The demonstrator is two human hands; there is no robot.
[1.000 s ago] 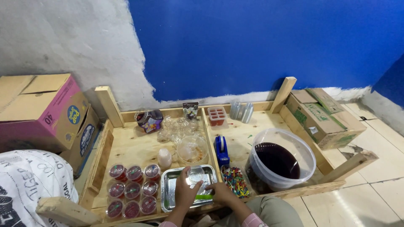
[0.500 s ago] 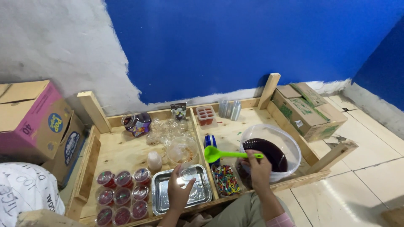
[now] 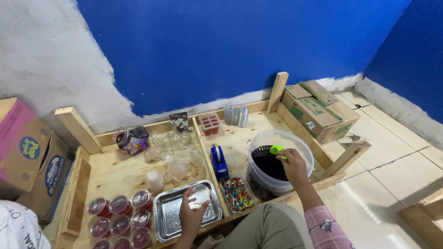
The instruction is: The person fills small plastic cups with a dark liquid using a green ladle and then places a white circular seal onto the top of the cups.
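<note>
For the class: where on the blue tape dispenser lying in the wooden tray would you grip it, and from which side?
Grip the blue tape dispenser across its narrow body, coming from above. It lies lengthwise by the wooden divider, its top clear, with the box of coloured bits close in front.

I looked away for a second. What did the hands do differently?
The right hand left the tray, took the green ladle and dipped it into the bucket of dark liquid. The left hand kept its grip on the small clear cup over the tray.
</note>
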